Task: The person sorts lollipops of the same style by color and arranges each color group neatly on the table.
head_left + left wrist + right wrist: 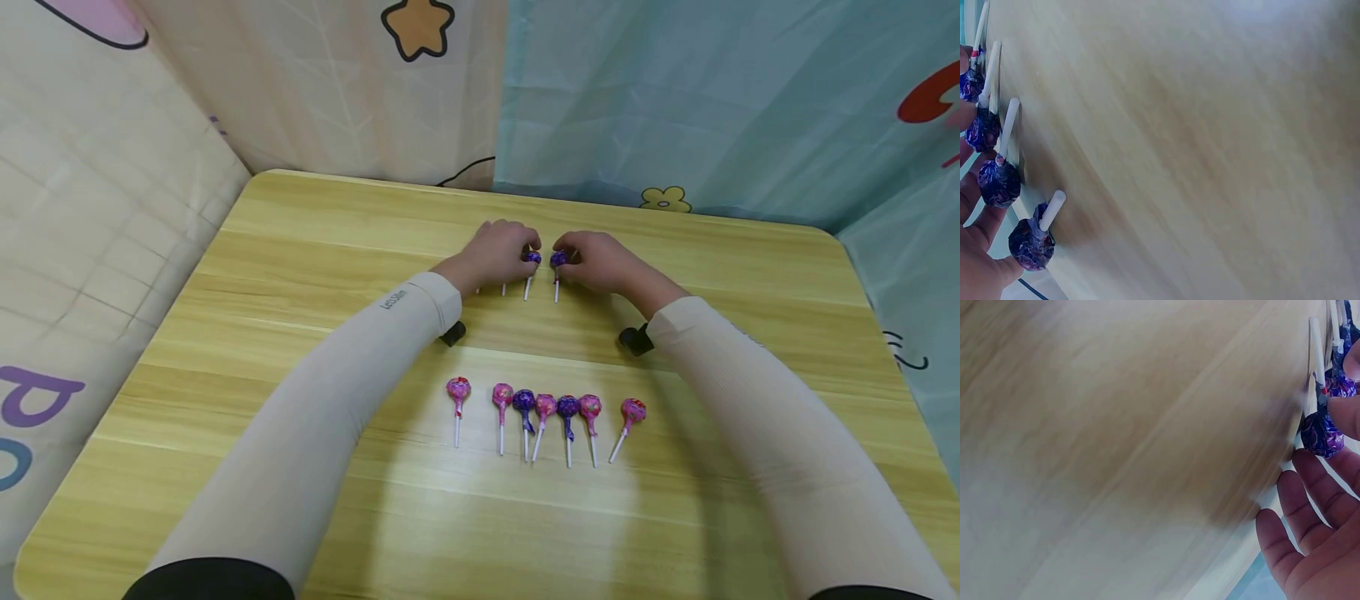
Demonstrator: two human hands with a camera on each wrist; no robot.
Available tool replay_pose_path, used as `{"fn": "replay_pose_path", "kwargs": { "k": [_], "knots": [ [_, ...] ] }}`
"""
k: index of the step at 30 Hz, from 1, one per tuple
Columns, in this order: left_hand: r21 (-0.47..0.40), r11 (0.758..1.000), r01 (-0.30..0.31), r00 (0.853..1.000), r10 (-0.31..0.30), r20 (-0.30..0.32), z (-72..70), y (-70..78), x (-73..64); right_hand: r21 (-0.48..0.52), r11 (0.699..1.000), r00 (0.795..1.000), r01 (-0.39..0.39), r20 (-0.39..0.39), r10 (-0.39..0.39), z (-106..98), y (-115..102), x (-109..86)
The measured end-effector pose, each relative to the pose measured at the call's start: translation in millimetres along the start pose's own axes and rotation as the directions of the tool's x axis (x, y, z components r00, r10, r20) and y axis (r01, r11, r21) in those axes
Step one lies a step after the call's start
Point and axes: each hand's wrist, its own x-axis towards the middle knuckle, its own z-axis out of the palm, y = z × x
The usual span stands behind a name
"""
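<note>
At the far part of the table, my left hand (497,250) pinches a purple-wrapped lollipop (533,257) by its head, the white stick pointing back toward me. Just to the right, my right hand (600,260) holds another purple lollipop (558,259) between thumb and fingers; its other fingers spread out in the right wrist view. Beneath the left hand lie two more purple lollipops, mostly hidden from the head view; in the left wrist view their heads, one nearer the middle (999,183) and one lower (1032,245), line up with the held ones.
Closer to me is a loose row of pink lollipops (458,388) and purple lollipops (567,407), sticks toward me, the outermost pink ones set apart. The wooden table (300,250) has a printed curtain (675,100) along its back edge.
</note>
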Motion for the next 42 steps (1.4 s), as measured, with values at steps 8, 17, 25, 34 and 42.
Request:
{"fn": "replay_pose_path", "kwargs": {
  "k": [8, 17, 25, 34, 42],
  "knots": [
    [0.006, 1.000, 0.010, 1.000, -0.010, 0.000, 0.0, 0.2, -0.7, -0.014, 1.000, 1.000, 0.019, -0.004, -0.019, 0.6, -1.8, 0.7],
    [0.005, 1.000, 0.021, 1.000, -0.021, -0.010, -2.2, 1.6, -3.3, -0.013, 1.000, 1.000, 0.012, 0.012, -0.012, -0.3, -2.5, 1.9],
    [0.015, 1.000, 0.009, 1.000, -0.009, -0.018, -3.8, 3.4, -4.7, -0.010, 1.000, 1.000, 0.008, 0.008, -0.008, -1.6, -1.3, 1.0],
    [0.000, 1.000, 0.002, 0.999, -0.002, -0.036, -4.0, 2.5, -6.6, 0.012, 1.000, 1.000, 0.000, -0.006, 0.000, -0.2, 1.0, 1.2],
    [-0.041, 0.998, -0.037, 0.993, 0.032, -0.118, -7.1, -5.2, -14.8, 0.017, 1.000, 1.000, -0.004, -0.016, 0.004, 2.1, 2.2, 5.3]
  ]
}}
